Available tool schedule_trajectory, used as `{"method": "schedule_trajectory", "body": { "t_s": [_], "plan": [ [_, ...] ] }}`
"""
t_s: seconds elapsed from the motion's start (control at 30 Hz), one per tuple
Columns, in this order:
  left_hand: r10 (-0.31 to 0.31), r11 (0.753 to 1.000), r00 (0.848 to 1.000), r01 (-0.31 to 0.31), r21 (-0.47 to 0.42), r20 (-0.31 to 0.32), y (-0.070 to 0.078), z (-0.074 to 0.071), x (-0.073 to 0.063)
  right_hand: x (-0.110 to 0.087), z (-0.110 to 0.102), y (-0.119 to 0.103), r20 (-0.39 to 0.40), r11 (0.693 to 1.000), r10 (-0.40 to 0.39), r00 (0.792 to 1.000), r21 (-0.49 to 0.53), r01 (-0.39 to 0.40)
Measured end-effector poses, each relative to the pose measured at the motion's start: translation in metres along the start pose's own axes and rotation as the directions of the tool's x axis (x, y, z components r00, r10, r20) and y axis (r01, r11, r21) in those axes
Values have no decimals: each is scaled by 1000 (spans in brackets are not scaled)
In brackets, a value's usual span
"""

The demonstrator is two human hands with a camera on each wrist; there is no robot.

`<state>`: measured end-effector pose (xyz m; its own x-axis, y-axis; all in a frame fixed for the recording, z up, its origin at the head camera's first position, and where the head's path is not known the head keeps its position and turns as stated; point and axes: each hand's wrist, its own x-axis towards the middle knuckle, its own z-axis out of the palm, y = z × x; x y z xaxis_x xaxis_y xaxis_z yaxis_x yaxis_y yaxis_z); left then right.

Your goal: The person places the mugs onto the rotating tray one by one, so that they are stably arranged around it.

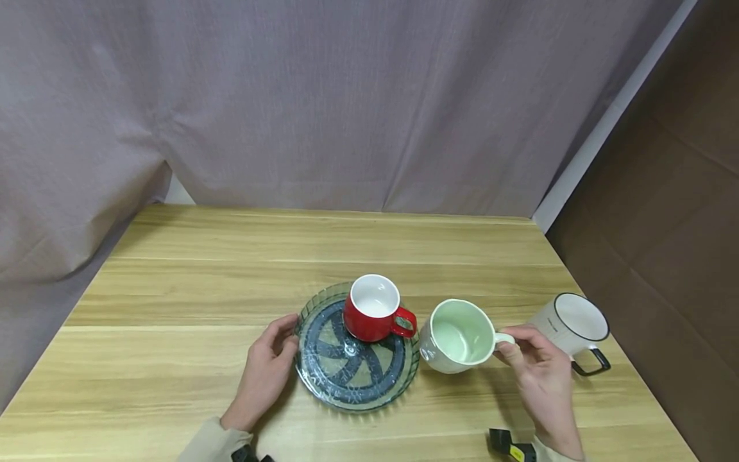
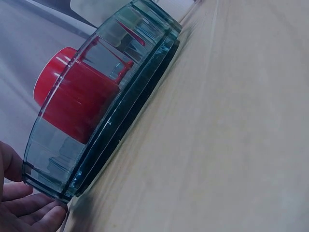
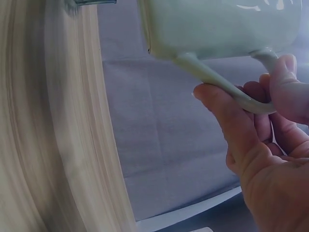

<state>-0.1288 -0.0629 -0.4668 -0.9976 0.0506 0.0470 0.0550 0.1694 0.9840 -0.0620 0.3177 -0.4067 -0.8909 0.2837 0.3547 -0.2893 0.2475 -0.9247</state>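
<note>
My right hand [image 1: 545, 372] grips the handle of a pale green mug [image 1: 456, 340], thumb on top. In the right wrist view the mug [image 3: 222, 29] hangs clear of the table, its fingers curled at the handle. A round glass plate [image 1: 352, 378] with a ribbed raised rim lies left of the mug. My left hand [image 1: 268, 366] holds the plate's left edge between thumb and fingers, as the left wrist view of the rim [image 2: 53, 164] shows. A red mug [image 1: 369, 324] with a white inside stands upright on the plate, handle to the right.
To the right of my right hand stands a white mug [image 1: 577, 321] with a black rim and black handle. The wooden table [image 1: 190, 308] ends at a grey curtain [image 1: 323, 109] behind and a brown cloth [image 1: 664, 244] on the right.
</note>
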Motion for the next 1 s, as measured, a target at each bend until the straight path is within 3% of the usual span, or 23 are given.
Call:
{"method": "schedule_trajectory", "body": {
  "t_s": [0.23, 0.5, 1.0],
  "plan": [
    [2, 1000, 1000, -2, -5, 3, 0, 1, 0, -2, 5, -2, 58, 1000, -6, 998, 13, 5],
    [7, 1000, 1000, -7, -10, 6, 1, 0, 0, -1, 17, 2, 148, 967, -211, 966, 178, 183],
    [1, 1000, 1000, -1, -1, 7, 2, 0, -1, -3, 33, 5, 180, 925, -337, 924, 245, 290]
  ]
}}
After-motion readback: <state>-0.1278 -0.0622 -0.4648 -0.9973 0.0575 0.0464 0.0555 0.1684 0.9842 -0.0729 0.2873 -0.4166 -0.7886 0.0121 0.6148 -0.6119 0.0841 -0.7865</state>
